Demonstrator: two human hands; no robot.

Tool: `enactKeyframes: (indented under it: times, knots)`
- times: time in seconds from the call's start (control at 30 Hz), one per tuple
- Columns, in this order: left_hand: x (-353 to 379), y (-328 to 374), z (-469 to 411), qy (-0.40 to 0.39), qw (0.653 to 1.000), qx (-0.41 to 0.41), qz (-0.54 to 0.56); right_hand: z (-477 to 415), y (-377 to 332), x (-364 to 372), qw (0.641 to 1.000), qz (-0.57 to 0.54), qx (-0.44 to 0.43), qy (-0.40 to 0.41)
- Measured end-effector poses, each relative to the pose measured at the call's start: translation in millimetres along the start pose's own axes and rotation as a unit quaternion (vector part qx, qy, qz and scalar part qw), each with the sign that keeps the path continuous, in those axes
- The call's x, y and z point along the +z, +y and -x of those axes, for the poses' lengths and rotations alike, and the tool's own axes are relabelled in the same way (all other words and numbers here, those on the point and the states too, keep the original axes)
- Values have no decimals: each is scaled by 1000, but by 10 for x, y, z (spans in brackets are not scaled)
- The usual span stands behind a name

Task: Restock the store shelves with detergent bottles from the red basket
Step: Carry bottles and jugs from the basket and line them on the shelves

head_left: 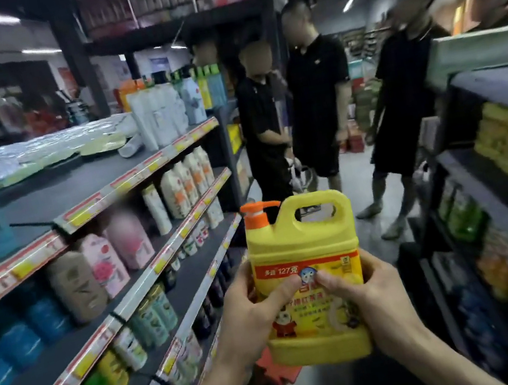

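A yellow detergent bottle (302, 244) with an orange pump (258, 215) and a moulded handle is held upright in mid-air, in the aisle between 2 shelving units. It is gripped low on its body by both hands. The left hand (250, 315) is wrapped round its left side and the right hand (367, 301) round its right side. Both thumbs are pressed on the front label, their tips nearly meeting. Part of the red basket (277, 369) is seen below the bottle, mostly hidden by it. The left shelving (128, 180) is stocked with bottles and refill pouches on several tiers, and yellow price tags are fixed along its edges. 4 people in dark clothes (318, 96) are seen standing further down the aisle.
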State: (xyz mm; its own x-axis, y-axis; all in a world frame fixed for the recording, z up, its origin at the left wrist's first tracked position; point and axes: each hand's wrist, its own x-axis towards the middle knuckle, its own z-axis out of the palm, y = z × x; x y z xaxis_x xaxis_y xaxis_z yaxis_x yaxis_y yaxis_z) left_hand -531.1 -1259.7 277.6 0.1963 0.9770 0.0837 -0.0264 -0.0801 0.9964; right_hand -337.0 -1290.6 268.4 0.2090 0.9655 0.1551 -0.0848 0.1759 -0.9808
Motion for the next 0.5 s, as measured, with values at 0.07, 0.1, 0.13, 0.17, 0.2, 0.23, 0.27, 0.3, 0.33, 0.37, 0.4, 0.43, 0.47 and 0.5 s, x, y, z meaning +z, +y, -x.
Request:
enactKeyframes:
  times: [0.07,0.1,0.13,0.17,0.2,0.23,0.27,0.3,0.33,0.37,0.4,0.43,0.47,0.5]
  knots:
    - [99,37,-229,-34,999,6,9,-103,-39,-79,999,1,-8,33]
    - [144,58,-349,-50,999,12,10,-161,-60,-115,999,1,-11,49]
    - [186,78,-464,-65,998,19,7,-222,-80,-154,998,4,-15,63]
    - [223,101,-574,-80,996,24,4,-285,-103,-186,997,8,-21,75]
    - [252,126,-683,-95,995,27,2,-342,-128,-211,996,12,-26,87]
    - [280,153,-796,-109,994,31,2,-401,-161,-228,994,15,-32,100]
    - [306,180,-910,-121,992,38,3,-461,-198,-244,993,21,-40,113]
    - [336,212,-1022,-133,990,45,4,-523,-238,-256,991,28,-46,124]
    - [368,247,-1130,-146,988,51,4,-582,-274,-271,989,35,-51,134]
    - [403,277,-1237,-159,986,56,4,-642,-306,-289,987,41,-56,142]
    - [434,302,-1338,-172,983,59,3,-697,-332,-308,986,47,-61,150]
    - [462,320,-1432,-183,981,62,4,-747,-355,-321,984,53,-66,157]
    - [489,334,-1524,-193,979,64,7,-790,-370,-330,982,60,-69,164]
    - [526,343,-1614,-205,976,68,8,-823,-381,-344,980,65,-72,173]
